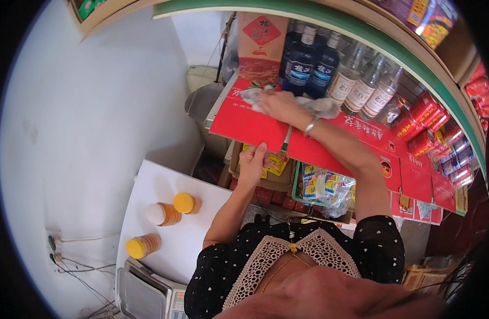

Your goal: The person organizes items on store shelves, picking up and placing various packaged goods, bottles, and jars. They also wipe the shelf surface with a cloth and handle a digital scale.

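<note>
My right hand [282, 107], with a silver bracelet at the wrist, presses a crumpled pale cloth [250, 97] on a shelf lined with red printed cardboard [244, 123]. Part of the cloth trails out to the right of the hand, in front of the bottles. My left hand [252, 161] pinches the front edge of the red cardboard between thumb and fingers. Blue glass bottles [299, 65] and clear labelled bottles [343, 85] stand behind my right hand. A tall printed carton [261, 48] stands at the shelf's left end.
Red cans [420, 141] are stacked at the shelf's right. Below lie a green basket of packets [298, 187] and a carton of yellow packets [288, 179]. A white table [204, 239] at left holds lidded jars [145, 245] beside a scale [143, 291]. A green-edged shelf [408, 60] hangs above.
</note>
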`<state>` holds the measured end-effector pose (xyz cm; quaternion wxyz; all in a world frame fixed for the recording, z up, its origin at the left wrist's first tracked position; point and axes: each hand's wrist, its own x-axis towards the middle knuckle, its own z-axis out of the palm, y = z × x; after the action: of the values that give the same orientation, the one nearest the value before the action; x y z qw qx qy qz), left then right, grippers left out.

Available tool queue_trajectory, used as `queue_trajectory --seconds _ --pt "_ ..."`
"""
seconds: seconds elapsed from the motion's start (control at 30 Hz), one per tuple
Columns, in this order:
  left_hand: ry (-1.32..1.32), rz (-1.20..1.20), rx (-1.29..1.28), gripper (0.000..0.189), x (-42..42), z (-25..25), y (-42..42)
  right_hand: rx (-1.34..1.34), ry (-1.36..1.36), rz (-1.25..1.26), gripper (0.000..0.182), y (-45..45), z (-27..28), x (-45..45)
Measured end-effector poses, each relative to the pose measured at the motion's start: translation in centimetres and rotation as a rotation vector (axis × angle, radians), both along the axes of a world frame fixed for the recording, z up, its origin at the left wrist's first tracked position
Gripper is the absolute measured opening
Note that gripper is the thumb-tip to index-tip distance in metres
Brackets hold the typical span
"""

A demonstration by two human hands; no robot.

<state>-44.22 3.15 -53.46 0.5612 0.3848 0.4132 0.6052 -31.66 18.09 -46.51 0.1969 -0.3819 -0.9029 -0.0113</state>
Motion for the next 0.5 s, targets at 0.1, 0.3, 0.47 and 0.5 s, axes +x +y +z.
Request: queue_trajectory --seconds 0.1,0.3,0.47,0.5 --pt "0.067 0.060 0.033 0.034 0.0 0.0 0.1 -0.126 -0.098 0.120 0.023 -2.3 -0.2 -0.8" --pt "0.095 0.120 -0.029 0.036 0.2 1.2 -0.4 -0.357 -0.104 0.158 0.029 -8.6 5.4 14.4" --pt "0.024 0.116 0.068 0.034 0.1 -0.1 0.1 -0.176 -0.233 -0.383 0.041 -16.4 10.2 31.7" --pt "0.025 0.118 0.068 0.033 0.2 0.0 0.1 -0.176 -0.303 -0.517 0.042 -18.5 11.2 34.4"
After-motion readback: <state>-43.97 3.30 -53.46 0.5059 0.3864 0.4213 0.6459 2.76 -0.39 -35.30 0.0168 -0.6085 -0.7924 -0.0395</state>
